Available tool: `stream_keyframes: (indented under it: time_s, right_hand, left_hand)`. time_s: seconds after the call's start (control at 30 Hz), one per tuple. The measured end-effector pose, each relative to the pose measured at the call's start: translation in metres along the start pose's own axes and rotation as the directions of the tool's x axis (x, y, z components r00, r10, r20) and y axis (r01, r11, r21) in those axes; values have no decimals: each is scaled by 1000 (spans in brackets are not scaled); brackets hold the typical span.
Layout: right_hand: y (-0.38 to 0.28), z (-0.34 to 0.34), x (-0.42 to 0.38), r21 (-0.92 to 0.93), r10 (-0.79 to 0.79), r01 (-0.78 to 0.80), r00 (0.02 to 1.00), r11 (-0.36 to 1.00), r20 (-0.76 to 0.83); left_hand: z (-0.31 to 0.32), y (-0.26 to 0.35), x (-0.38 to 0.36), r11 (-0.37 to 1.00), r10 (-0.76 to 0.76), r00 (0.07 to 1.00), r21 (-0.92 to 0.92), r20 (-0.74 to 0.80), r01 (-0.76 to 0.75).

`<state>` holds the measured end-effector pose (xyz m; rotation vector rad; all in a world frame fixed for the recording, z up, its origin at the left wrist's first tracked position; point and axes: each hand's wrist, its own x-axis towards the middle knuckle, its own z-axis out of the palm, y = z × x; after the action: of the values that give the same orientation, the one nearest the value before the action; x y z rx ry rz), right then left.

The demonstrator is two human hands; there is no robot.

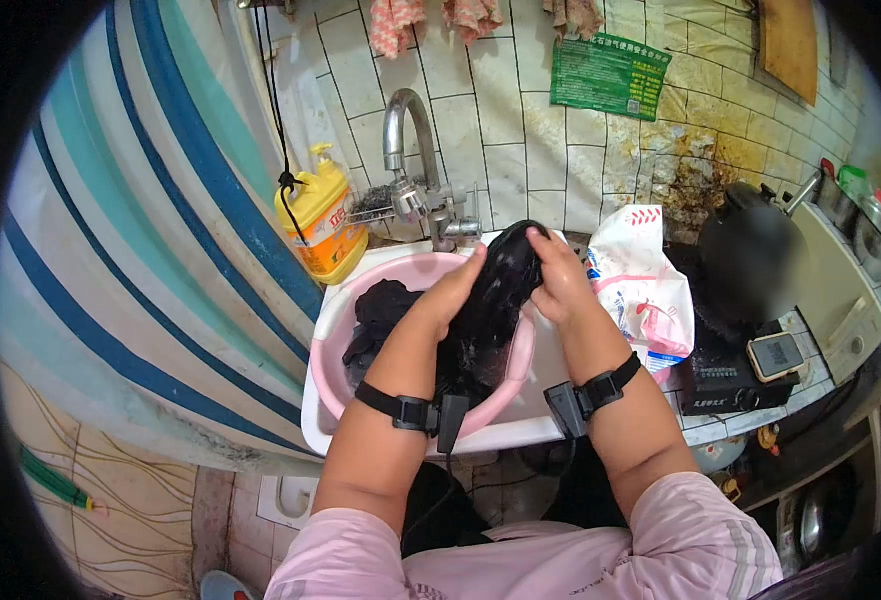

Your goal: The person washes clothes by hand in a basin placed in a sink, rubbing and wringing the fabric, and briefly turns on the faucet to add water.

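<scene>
A wet black garment point(500, 285) with whitish suds on it hangs between my two hands, raised over the pink basin point(327, 365). My left hand point(457, 292) grips its left side, the fingertips partly hidden by the cloth. On the other side, my right hand point(558, 276) holds the upper edge, thumb against the fabric. The garment's lower part drops into the basin, where more dark clothes point(380, 312) lie bunched at the left. The basin sits in a white sink point(548, 375). Its exact kind of garment cannot be made out.
A chrome faucet point(410, 150) rises behind the basin. To its left stands a yellow detergent jug point(323, 225). Right of the sink are a white-and-pink bag point(642, 285), a black stove point(725, 390) and a phone point(775, 355). A striped curtain point(150, 220) borders the left side.
</scene>
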<state>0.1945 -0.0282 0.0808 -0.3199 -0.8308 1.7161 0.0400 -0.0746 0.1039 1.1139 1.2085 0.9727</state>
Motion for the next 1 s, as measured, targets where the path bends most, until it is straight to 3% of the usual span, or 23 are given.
stream_keyframes:
  time_s: [0.03, 0.07, 0.1, 0.13, 0.17, 0.23, 0.3, 0.33, 0.37, 0.4, 0.43, 0.47, 0.53, 0.63, 0.7, 0.77, 0.87, 1.0]
  right_hand:
    - [-3, -1, 0, 36, -39, 42, 997, 998, -74]
    - [-3, -3, 3, 34, -39, 42, 997, 999, -72]
    - [1, -7, 7, -29, -108, 104, 979, 994, -175]
    - [5, -11, 10, -97, -182, 161, 945, 982, -274]
    - [8, -16, 13, -97, -184, 163, 944, 982, -275]
    - [13, -24, 18, -278, -214, 135, 937, 951, -276]
    - [27, -32, 25, -677, -322, 124, 930, 726, -174]
    - [35, -33, 26, -793, -395, 188, 916, 580, -72]
    - [45, -33, 26, -877, -445, 246, 895, 412, 42]
    - [45, -14, 14, -914, -484, 271, 870, 301, 98]
    - [47, -6, 7, -891, -480, 364, 854, 273, 202]
    - [47, 2, 1, -886, -463, 408, 843, 219, 274]
    - [48, 18, -12, -860, -456, 498, 795, 115, 400]
    - [51, 28, -18, -900, -425, 411, 847, 143, 319]
    - [50, 21, -4, -912, -438, 392, 846, 123, 304]
    - [44, 14, 6, -978, -354, 141, 932, 153, 79]
    - [46, -18, 26, -984, -434, 108, 900, 139, 37]
    - [44, -14, 16, -982, -431, 73, 902, 177, -11]
  left_hand:
    - [7, 3, -6, 999, -24, 999, -23, 34, 25]
    - [-1, -15, 15, 996, 85, 970, -17, 230, -84]
    - [0, -20, 20, 996, 87, 969, -17, 230, -85]
    - [0, -26, 24, 985, 114, 975, 106, 189, -136]
    - [0, -32, 28, 957, 146, 977, 228, 152, -179]
    - [-1, -32, 33, 958, 178, 981, 213, 75, -191]
    - [-3, -31, 37, 966, 233, 972, -107, -34, -236]
    - [-1, -28, 32, 975, 194, 973, -83, -128, -205]
    - [0, -24, 29, 976, 192, 973, -83, -130, -204]
    - [1, -18, 25, 979, 96, 980, -161, -177, -125]
    - [1, -16, 23, 969, -3, 977, -240, -215, -50]
    - [-1, -21, 26, 911, 54, 996, -403, -77, -81]
    - [-10, -39, 45, 911, 28, 997, -410, -70, -54]
    - [-7, -44, 49, 884, 39, 999, -465, -27, -47]
    - [10, -35, 30, 935, 77, 966, -320, -248, -156]
    - [13, -31, 28, 934, 30, 966, -337, -257, -119]
    - [6, -46, 44, 885, -2, 1000, -466, 5, 4]
    - [6, -39, 44, 869, -72, 997, -492, -17, 54]
